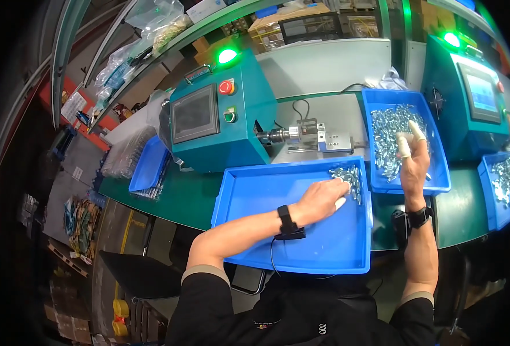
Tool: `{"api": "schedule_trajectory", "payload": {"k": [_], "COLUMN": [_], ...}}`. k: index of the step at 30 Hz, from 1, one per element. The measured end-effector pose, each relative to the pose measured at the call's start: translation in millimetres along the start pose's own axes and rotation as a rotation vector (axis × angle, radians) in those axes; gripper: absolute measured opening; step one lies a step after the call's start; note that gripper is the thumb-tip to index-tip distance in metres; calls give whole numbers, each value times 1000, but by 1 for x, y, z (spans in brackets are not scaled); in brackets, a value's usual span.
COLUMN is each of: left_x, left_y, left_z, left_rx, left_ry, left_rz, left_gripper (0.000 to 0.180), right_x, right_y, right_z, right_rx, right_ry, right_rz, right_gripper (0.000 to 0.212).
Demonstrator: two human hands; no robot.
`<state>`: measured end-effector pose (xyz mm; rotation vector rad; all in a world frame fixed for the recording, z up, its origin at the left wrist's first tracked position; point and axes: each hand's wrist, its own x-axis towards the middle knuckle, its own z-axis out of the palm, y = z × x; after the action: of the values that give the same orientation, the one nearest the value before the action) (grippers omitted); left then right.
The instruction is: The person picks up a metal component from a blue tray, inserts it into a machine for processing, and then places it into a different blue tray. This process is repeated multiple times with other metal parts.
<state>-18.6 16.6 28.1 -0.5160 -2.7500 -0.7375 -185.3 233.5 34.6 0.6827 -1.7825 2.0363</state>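
My left hand [322, 200] reaches over the large blue tray [284, 248], its fingers curled down at a small pile of shiny cylindrical metal parts [354, 187] in the far right corner. The hand's back hides what its fingertips hold, if anything. Over a second blue tray [444, 181], to the right, is my right hand [414, 164]. Pale finger covers show on its digits, which are spread apart with no part visible between them. Many similar metal parts [386, 135] lie in that tray, beyond and beside the hand.
A teal machine [238, 115] with a dark screen stands behind the large tray; its chuck and metal fixture [324, 138] extend rightward. Another teal machine [465, 132] is at the right, by a blue tray of parts [501, 184]. An empty blue tray [149, 164] sits at the left.
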Motion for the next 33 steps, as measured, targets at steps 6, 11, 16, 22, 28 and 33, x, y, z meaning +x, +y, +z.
{"api": "schedule_trajectory", "payload": {"k": [6, 11, 16, 22, 28, 33], "left_x": [-20, -1, 50, 84, 84, 82], "left_y": [-2, -7, -26, -61, -74, -81], "left_z": [-30, -50, -87, -100, -99, -99], "left_rx": [8, 100, 173, 284, 286, 348], "left_ry": [-62, -42, 204, 255, 194, 170], "left_rz": [-43, -24, 77, -117, -145, -116], "left_gripper": [17, 17, 15, 13, 14, 16], "right_x": [-8, -12, -18, -19, -18, -18], "right_y": [-20, -25, -29, -29, -31, -35], "right_z": [18, 18, 20, 25, 22, 22], "right_rx": [3, -45, -75, -85, -91, -101], "right_ry": [-97, -124, -156, -169, -170, -178], "right_rz": [64, 68, 100, 102, 98, 96], "right_gripper": [48, 43, 39, 38, 38, 38]}}
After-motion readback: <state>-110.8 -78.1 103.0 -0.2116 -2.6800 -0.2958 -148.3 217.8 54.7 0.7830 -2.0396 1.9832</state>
